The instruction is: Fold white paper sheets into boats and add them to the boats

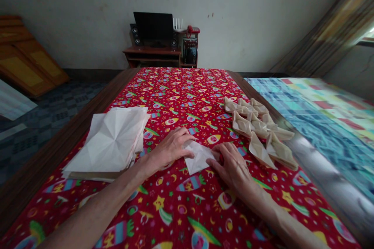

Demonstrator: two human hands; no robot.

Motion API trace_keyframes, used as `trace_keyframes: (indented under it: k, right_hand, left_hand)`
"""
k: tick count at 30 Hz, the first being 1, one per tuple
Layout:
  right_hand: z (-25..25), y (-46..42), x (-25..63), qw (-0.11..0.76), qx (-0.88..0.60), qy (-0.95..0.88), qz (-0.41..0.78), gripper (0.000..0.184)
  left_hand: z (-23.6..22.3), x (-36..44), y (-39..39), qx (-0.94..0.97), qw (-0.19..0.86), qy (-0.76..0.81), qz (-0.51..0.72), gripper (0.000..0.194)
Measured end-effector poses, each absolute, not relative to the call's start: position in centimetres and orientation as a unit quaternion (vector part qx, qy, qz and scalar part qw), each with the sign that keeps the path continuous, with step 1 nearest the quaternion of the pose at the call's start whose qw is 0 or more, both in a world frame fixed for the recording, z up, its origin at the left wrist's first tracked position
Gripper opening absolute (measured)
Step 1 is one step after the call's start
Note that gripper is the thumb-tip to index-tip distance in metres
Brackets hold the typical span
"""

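Note:
A small folded sheet of white paper lies on the red patterned cloth between my two hands. My left hand grips its upper left edge, with the thumb on top of the paper and the fingers at its far side. At the right edge, my right hand pinches the paper between thumb and curled fingers. To the left, a stack of creased white paper sheets rests near my left forearm. Several folded beige paper shapes lie in a group beyond my right hand.
The cloth covers a long table with a dark wooden edge. A bed with a blue and checked cover stands along the right. Against the far wall is a desk bearing a monitor. A wooden cabinet is at left.

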State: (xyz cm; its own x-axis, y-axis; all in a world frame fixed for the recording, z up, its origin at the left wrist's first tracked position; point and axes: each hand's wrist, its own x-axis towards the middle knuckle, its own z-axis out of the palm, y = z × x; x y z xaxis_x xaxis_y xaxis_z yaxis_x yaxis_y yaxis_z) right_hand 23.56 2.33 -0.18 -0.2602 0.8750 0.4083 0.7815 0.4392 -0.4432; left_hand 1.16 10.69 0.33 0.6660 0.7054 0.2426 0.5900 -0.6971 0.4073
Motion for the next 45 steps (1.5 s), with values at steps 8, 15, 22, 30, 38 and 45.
trace_keyframes:
  k: [8, 15, 22, 30, 38, 45]
  right_hand:
    - [-0.4, 2.6, 23.7, 0.282, -0.546, -0.785, 0.072, 0.012]
    - [-0.6, 2.9, 23.8, 0.279, -0.549, -0.781, 0.101, 0.015]
    - [-1.0, 2.9, 23.5, 0.298, -0.513, -0.801, 0.082, 0.009]
    - [0.1, 1.6, 24.1, 0.186, -0.424, -0.886, -0.009, 0.013]
    - [0.1, 1.2, 24.6, 0.145, -0.385, -0.911, -0.034, 0.023]
    - [-0.5, 0.9, 24.9, 0.15, -0.339, -0.924, -0.091, 0.036]
  left_hand:
    - [0.2, 1.1, 10.9, 0.906, 0.144, 0.347, 0.193, 0.048]
    - [0.2, 1.6, 11.1, 0.876, 0.22, 0.384, 0.193, 0.035]
    - [-0.5, 1.0, 11.0, 0.871, 0.222, 0.349, 0.265, 0.011]
    - [0.6, -0.7, 8.9, 0.942, 0.031, 0.283, 0.178, 0.016]
    - [0.7, -1.0, 6.3, 0.939, 0.005, 0.324, 0.117, 0.036]
    - [0.4, 1.0, 3.9, 0.948, 0.074, 0.291, 0.107, 0.048]
